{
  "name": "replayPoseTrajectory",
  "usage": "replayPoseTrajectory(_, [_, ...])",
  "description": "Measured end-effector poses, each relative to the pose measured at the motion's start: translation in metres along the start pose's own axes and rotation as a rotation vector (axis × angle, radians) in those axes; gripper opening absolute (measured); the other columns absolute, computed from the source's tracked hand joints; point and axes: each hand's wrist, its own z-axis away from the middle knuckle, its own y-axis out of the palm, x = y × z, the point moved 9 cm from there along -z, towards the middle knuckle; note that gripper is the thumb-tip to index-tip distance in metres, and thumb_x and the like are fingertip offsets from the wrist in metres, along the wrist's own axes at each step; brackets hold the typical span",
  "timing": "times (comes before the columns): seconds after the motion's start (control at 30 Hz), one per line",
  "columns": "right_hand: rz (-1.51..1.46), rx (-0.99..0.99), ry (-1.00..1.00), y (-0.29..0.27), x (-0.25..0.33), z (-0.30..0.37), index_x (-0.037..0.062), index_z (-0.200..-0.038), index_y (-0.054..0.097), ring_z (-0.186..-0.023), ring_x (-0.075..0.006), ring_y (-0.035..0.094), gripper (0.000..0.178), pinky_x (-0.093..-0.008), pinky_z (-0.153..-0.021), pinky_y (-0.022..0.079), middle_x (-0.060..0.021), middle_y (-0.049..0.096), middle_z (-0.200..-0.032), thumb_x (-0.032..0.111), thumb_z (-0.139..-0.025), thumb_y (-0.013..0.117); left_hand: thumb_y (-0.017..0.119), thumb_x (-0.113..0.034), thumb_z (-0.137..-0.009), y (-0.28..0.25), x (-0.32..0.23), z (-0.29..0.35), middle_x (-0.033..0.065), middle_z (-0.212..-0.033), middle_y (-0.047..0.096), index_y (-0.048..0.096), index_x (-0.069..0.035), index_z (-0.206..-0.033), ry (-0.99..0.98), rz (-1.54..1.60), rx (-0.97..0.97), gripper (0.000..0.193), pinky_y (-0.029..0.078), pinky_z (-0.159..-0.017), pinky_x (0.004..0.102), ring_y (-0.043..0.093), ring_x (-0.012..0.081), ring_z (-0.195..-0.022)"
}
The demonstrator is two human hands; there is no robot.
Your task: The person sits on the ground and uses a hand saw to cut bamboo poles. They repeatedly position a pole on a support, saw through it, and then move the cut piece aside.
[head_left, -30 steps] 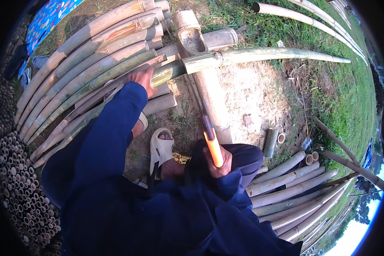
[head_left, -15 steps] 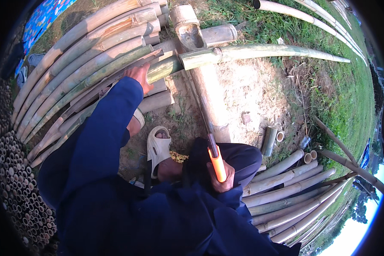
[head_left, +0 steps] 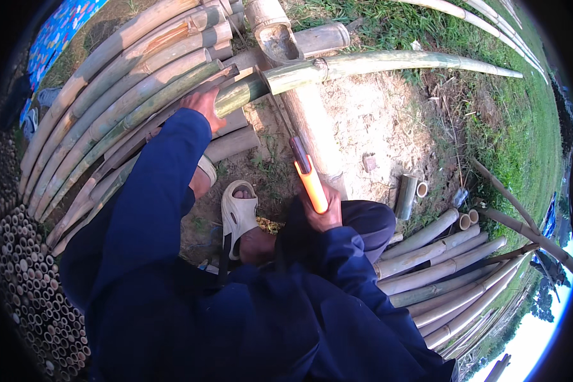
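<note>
A long green bamboo pole (head_left: 369,64) lies across a thick bamboo support (head_left: 309,121) with a hollowed-out end. My left hand (head_left: 204,107) is closed around the pole near its left end. In my right hand (head_left: 323,209) is a handsaw (head_left: 311,186) with an orange handle, gripped in front of my bent knee. Its thin blade runs up and away to the pole, meeting it at a dark line to the right of my left hand. Whether the blade sits inside a cut there, I cannot tell.
Several long bamboo poles (head_left: 118,83) are piled on the left, with a stack of cut tube ends (head_left: 38,286) below. More poles (head_left: 439,274) lie at the lower right, near two short bamboo pieces (head_left: 406,197). My sandalled foot (head_left: 240,213) rests on the bare soil.
My right hand has pushed the saw forward and slightly left, bringing the orange handle closer to the pole. My left hand keeps its hold on the pole.
</note>
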Motion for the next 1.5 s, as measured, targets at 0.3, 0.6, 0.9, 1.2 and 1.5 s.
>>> replayPoseTrajectory(0.3, [0.054,-0.119,-0.217,-0.020,-0.003,0.076,-0.0004,-0.102,0.071,-0.079,-0.0209,0.067,0.016,-0.0356,-0.077,0.052,-0.0107,0.070,-0.086,0.006,-0.089,0.078,0.085,-0.031,-0.071,-0.007,0.005,0.011,0.0262,-0.114,0.071,0.054,-0.005,-0.143,-0.040,0.039,-0.009,0.083,0.051,-0.101,0.0489,0.067,0.0425,-0.112])
replayPoseTrajectory(0.6, [0.113,-0.090,-0.381,0.000,0.009,0.043,0.0018,-0.094,0.068,-0.073,-0.0206,0.062,0.009,-0.0357,-0.071,0.050,-0.0095,0.069,-0.086,0.007,-0.091,0.075,0.085,-0.031,-0.070,-0.003,0.014,0.009,0.0274,-0.118,0.069,0.052,-0.005,-0.146,-0.045,0.025,-0.048,0.087,0.050,-0.103,0.0474,0.065,0.0440,-0.115])
replayPoseTrajectory(0.9, [0.014,-0.047,-0.236,0.019,0.029,-0.035,0.0020,-0.084,0.061,-0.065,-0.0268,0.055,0.011,-0.0386,-0.063,0.048,-0.0124,0.059,-0.073,0.005,-0.088,0.071,0.082,-0.033,-0.069,0.016,0.014,0.006,0.0285,-0.121,0.067,0.048,-0.006,-0.150,0.076,0.052,-0.009,0.092,0.049,-0.104,0.0487,0.063,0.0431,-0.119])
replayPoseTrajectory(1.2, [0.219,-0.165,-0.372,-0.060,0.091,0.097,-0.0028,-0.109,0.071,-0.084,-0.0309,0.070,0.031,-0.0373,-0.078,0.056,-0.0157,0.073,-0.097,-0.007,-0.079,0.075,0.083,-0.032,-0.069,0.000,0.014,0.015,0.0234,-0.119,0.070,0.054,-0.010,-0.144,-0.020,0.047,-0.021,0.083,0.051,-0.101,0.0480,0.066,0.0409,-0.115])
replayPoseTrajectory(1.5, [0.497,-0.623,-0.028,-0.220,0.031,0.156,-0.0006,-0.107,0.071,-0.081,-0.0309,0.075,0.018,-0.0384,-0.072,0.055,-0.0202,0.074,-0.089,0.007,-0.091,0.070,0.084,-0.037,-0.071,0.004,0.008,0.018,0.0206,-0.126,0.069,0.047,-0.015,-0.151,-0.042,-0.042,-0.015,0.091,0.048,-0.105,0.0489,0.065,0.0378,-0.120])
